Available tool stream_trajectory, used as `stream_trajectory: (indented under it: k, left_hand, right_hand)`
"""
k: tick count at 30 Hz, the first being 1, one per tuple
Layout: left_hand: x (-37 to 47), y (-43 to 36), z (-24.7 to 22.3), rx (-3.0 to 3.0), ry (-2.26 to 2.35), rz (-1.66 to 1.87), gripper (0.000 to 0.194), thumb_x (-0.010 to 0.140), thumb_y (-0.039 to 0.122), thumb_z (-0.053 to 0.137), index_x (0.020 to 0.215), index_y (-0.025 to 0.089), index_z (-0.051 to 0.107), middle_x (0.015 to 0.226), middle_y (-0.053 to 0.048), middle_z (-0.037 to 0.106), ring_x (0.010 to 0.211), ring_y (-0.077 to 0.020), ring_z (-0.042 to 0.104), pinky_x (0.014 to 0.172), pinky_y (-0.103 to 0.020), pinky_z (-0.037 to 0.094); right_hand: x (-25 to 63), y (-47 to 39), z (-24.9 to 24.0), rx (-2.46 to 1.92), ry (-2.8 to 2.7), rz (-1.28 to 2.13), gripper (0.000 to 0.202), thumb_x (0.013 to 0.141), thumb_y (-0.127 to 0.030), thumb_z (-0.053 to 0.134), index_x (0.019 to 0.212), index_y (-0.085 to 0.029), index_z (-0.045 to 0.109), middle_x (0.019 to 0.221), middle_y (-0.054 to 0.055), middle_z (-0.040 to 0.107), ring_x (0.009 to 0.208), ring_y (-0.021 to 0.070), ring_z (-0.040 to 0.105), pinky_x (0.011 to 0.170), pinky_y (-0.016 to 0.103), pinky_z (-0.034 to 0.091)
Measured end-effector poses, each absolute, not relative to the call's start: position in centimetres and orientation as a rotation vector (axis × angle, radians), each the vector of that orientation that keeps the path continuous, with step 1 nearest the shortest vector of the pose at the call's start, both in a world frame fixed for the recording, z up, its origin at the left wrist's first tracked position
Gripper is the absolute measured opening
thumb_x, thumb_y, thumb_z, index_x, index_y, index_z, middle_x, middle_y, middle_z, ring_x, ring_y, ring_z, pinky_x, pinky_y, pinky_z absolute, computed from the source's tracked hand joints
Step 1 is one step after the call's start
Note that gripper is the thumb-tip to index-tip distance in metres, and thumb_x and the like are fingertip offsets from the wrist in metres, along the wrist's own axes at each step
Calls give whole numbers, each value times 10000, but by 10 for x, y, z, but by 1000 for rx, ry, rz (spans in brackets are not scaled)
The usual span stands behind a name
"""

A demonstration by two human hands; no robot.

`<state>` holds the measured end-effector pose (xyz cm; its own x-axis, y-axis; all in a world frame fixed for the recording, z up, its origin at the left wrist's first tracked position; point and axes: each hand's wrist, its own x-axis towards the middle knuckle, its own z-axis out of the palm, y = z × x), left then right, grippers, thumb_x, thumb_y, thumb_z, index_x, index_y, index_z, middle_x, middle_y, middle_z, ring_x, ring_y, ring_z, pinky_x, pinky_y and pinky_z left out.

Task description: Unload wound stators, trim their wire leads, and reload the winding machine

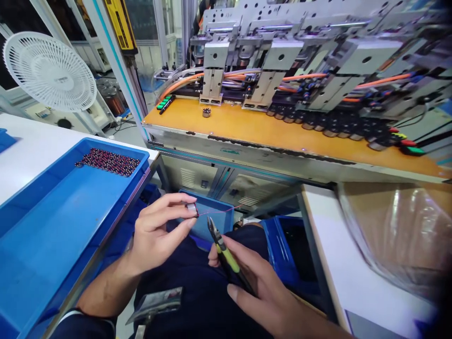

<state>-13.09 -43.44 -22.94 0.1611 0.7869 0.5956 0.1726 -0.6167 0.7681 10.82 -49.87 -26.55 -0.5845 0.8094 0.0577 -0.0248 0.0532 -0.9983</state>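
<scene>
Between the thumb and fingers of my left hand (pixel 158 230) is a small cylindrical motor part (pixel 191 210), silver on its side with a dark end. Thin reddish wire (pixel 222 211) trails from that part to the right. My right hand (pixel 254 278) grips cutting pliers (pixel 226 252) with yellow-green and black handles. The plier jaws point up, just below the wire and right of the part; I cannot tell whether they touch the wire.
On the left table, a blue tray (pixel 63 207) holds rows of small parts (pixel 111 161). Ahead, a machine (pixel 268 80) stands on an orange bench (pixel 240 125) with several dark cylinders (pixel 328 125). A fan (pixel 49 70) is at left. Blue bins (pixel 270 240) sit low, beside a white table (pixel 353 263).
</scene>
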Motion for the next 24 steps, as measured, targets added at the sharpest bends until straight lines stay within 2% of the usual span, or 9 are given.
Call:
stream_trajectory:
  k: [4,12,17,21,24]
  left_hand:
    - [-134,-438,-230,1909,908,1477,407,724,-63,704,1037,196,733,1121,-92,699,1036,-214,671,872,-342,567]
    - [-135,-436,-229,1896,910,1470,389,731,-52,703,1033,191,731,1106,-94,703,1010,-205,680,842,-322,570]
    - [-134,-435,-231,1887,908,1462,386,731,-51,704,1025,198,733,1107,-87,705,1006,-197,681,849,-313,565]
    - [-134,-435,-232,1880,914,1456,384,733,-42,705,1028,201,734,1108,-86,704,1001,-197,681,844,-309,566]
    - [-135,-434,-234,1863,915,1444,368,742,-34,701,1024,201,732,1104,-92,702,1004,-203,679,854,-322,568]
  right_hand:
    - [101,-489,-261,-783,-1674,1617,772,882,-37,495,1490,-453,262,1309,57,497,1174,177,542,1094,448,404]
    - [93,-484,-255,-754,-1622,1601,763,860,-10,483,1462,-455,334,1124,29,553,948,121,574,911,320,504]
    - [88,-482,-255,-764,-1624,1580,735,860,-13,479,1443,-447,369,1043,20,561,848,110,560,802,286,512]
    - [86,-480,-256,-810,-1685,1484,654,885,-36,474,1422,-406,422,909,-3,566,763,97,517,705,232,477]
    - [85,-479,-252,-873,-1634,1504,581,901,-63,474,1398,-364,471,902,1,571,745,96,517,688,230,470]
